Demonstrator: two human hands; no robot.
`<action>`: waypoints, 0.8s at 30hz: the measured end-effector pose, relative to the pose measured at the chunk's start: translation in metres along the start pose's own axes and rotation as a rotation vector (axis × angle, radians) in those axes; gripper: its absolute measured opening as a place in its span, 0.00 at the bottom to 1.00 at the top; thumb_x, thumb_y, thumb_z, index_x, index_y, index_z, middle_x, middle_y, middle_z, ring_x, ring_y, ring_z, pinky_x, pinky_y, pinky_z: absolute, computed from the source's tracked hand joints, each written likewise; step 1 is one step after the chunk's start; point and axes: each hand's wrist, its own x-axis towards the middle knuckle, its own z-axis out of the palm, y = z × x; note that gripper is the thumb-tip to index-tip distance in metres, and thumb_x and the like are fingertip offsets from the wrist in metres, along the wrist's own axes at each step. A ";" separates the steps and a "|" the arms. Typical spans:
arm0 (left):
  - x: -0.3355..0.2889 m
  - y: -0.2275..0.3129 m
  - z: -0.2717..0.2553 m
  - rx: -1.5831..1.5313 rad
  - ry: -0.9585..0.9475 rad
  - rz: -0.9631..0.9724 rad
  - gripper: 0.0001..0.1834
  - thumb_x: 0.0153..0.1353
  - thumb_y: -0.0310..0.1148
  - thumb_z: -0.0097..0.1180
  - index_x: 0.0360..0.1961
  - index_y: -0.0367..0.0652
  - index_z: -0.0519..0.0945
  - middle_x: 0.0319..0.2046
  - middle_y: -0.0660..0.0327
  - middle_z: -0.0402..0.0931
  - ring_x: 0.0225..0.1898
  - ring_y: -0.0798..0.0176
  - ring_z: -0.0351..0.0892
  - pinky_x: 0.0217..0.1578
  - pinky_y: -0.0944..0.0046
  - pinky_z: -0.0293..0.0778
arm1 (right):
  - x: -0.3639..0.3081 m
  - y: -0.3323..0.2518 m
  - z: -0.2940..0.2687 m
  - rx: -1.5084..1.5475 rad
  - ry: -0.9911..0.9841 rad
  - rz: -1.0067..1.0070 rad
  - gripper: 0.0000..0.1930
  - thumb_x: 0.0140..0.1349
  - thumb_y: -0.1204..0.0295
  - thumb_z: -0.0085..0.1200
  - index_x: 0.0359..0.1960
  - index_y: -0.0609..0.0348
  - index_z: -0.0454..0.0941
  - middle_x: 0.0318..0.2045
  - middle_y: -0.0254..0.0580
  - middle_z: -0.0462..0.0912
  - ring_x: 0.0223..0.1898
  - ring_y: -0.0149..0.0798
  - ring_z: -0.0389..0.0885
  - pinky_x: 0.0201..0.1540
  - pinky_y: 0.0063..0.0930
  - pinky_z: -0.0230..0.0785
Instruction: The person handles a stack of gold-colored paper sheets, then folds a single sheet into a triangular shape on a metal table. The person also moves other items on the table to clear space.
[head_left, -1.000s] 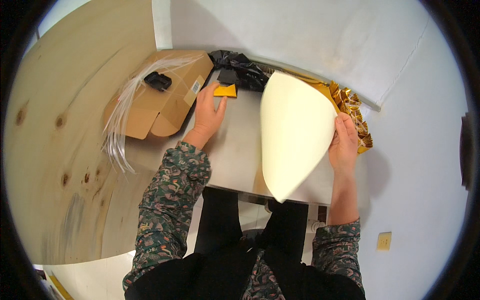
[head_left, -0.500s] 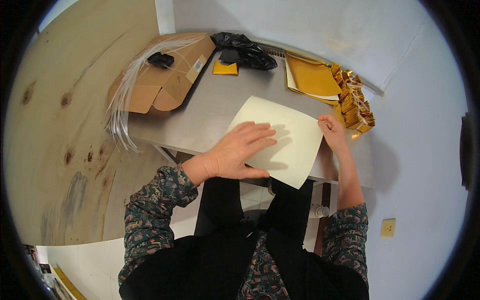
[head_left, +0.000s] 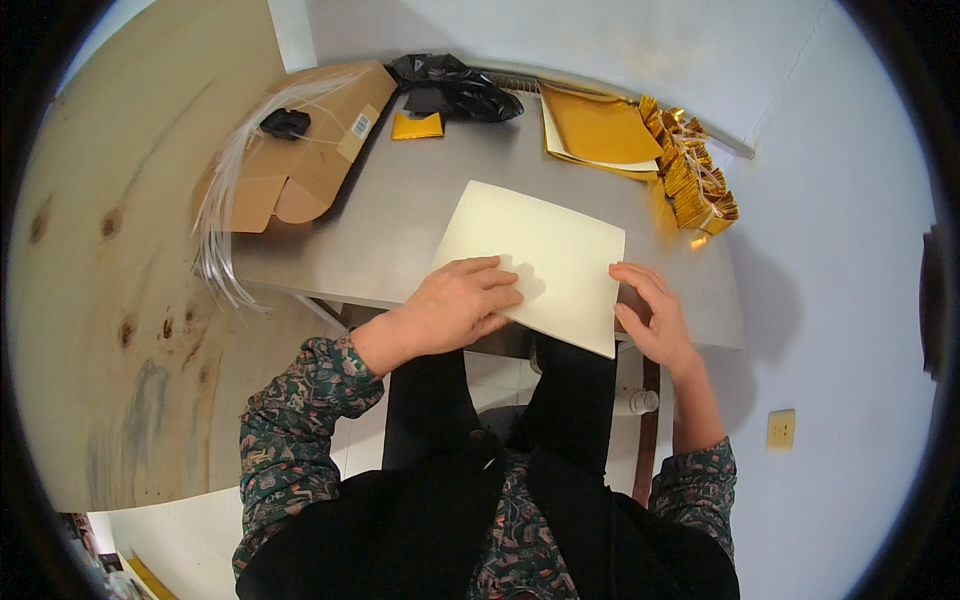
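Observation:
A pale cream sheet of paper (head_left: 545, 235) lies slanted on the table, its lower right corner reaching past the near edge above my legs. My left hand (head_left: 450, 305) rests palm down over the sheet's near left part, fingers slightly bent and laid on the surface. At the sheet's right edge is my right hand (head_left: 655, 318), its fingertips by the paper's border and its thumb spread apart from the fingers. I cannot tell whether the paper is one sheet or a thin stack.
A brown cardboard box (head_left: 325, 150) with white plastic strips (head_left: 225, 220) leans on the left. Behind are a black plastic bag (head_left: 455, 90) and a small gold packet (head_left: 417, 126). Gold sheets (head_left: 605, 130) and bundled gold foil pieces (head_left: 700, 190) lie at the back right, near the wall.
My right hand has let go of the paper's upper right corner and opened at the right edge. My left hand has lowered onto the sheet, its fingers closer together.

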 end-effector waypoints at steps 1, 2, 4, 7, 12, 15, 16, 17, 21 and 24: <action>0.002 0.002 -0.003 -0.045 0.019 -0.036 0.16 0.63 0.35 0.65 0.51 0.48 0.84 0.51 0.57 0.83 0.56 0.46 0.81 0.56 0.51 0.77 | -0.007 -0.004 -0.002 0.061 -0.006 0.041 0.21 0.60 0.76 0.59 0.57 0.62 0.79 0.58 0.51 0.81 0.62 0.51 0.77 0.67 0.41 0.67; 0.004 0.003 -0.008 -0.086 0.011 -0.090 0.12 0.64 0.36 0.64 0.48 0.48 0.85 0.47 0.58 0.85 0.51 0.47 0.83 0.52 0.52 0.78 | -0.014 -0.008 -0.005 0.124 -0.013 0.086 0.21 0.60 0.77 0.57 0.57 0.64 0.79 0.59 0.51 0.81 0.63 0.51 0.76 0.68 0.41 0.65; 0.009 0.006 -0.016 -0.099 0.073 -0.116 0.08 0.68 0.37 0.60 0.41 0.47 0.87 0.36 0.58 0.87 0.38 0.50 0.85 0.40 0.53 0.80 | -0.021 -0.012 -0.008 0.162 -0.017 0.083 0.21 0.60 0.77 0.56 0.57 0.65 0.79 0.59 0.51 0.81 0.63 0.51 0.76 0.69 0.41 0.64; 0.018 0.010 -0.027 -0.076 0.066 -0.214 0.07 0.67 0.34 0.63 0.42 0.46 0.88 0.34 0.57 0.87 0.36 0.50 0.87 0.37 0.55 0.82 | -0.025 -0.017 -0.010 0.080 0.023 -0.020 0.21 0.62 0.76 0.58 0.57 0.65 0.79 0.58 0.49 0.82 0.62 0.49 0.77 0.67 0.40 0.66; 0.022 0.016 -0.033 -0.123 0.061 -0.271 0.07 0.66 0.36 0.65 0.38 0.46 0.88 0.34 0.56 0.87 0.34 0.49 0.86 0.35 0.56 0.81 | -0.023 -0.023 -0.001 0.134 0.130 0.018 0.20 0.64 0.74 0.61 0.58 0.64 0.79 0.56 0.49 0.83 0.59 0.46 0.79 0.64 0.38 0.69; 0.022 0.017 -0.034 -0.134 0.009 -0.318 0.08 0.66 0.37 0.66 0.38 0.45 0.88 0.33 0.55 0.87 0.32 0.49 0.86 0.34 0.56 0.81 | -0.019 -0.022 0.009 0.170 0.175 0.015 0.14 0.65 0.74 0.62 0.52 0.64 0.81 0.48 0.47 0.85 0.50 0.41 0.82 0.55 0.34 0.73; 0.024 0.019 -0.034 -0.146 -0.014 -0.329 0.08 0.66 0.37 0.66 0.39 0.45 0.88 0.33 0.55 0.87 0.31 0.49 0.86 0.34 0.56 0.81 | -0.019 -0.021 0.009 0.201 0.161 0.033 0.12 0.66 0.74 0.62 0.49 0.64 0.82 0.45 0.44 0.84 0.46 0.38 0.81 0.51 0.31 0.73; 0.024 0.021 -0.035 -0.155 -0.057 -0.354 0.08 0.66 0.37 0.66 0.40 0.46 0.88 0.32 0.55 0.87 0.30 0.48 0.86 0.34 0.56 0.81 | -0.020 -0.020 0.010 0.214 0.138 0.062 0.09 0.67 0.74 0.61 0.47 0.64 0.82 0.41 0.42 0.83 0.41 0.35 0.80 0.47 0.29 0.73; 0.029 0.027 -0.052 -0.331 -0.259 -0.366 0.18 0.71 0.47 0.60 0.48 0.44 0.86 0.41 0.51 0.87 0.43 0.46 0.86 0.45 0.53 0.80 | -0.026 -0.017 0.010 0.321 0.062 0.316 0.06 0.70 0.74 0.60 0.39 0.65 0.81 0.31 0.33 0.77 0.30 0.24 0.72 0.34 0.22 0.68; 0.043 0.013 -0.070 -0.618 -0.354 -0.390 0.29 0.73 0.55 0.56 0.58 0.38 0.81 0.57 0.47 0.82 0.60 0.45 0.80 0.60 0.52 0.74 | -0.028 -0.014 0.008 0.286 0.067 0.279 0.06 0.71 0.73 0.60 0.40 0.65 0.80 0.30 0.31 0.76 0.30 0.22 0.70 0.34 0.20 0.67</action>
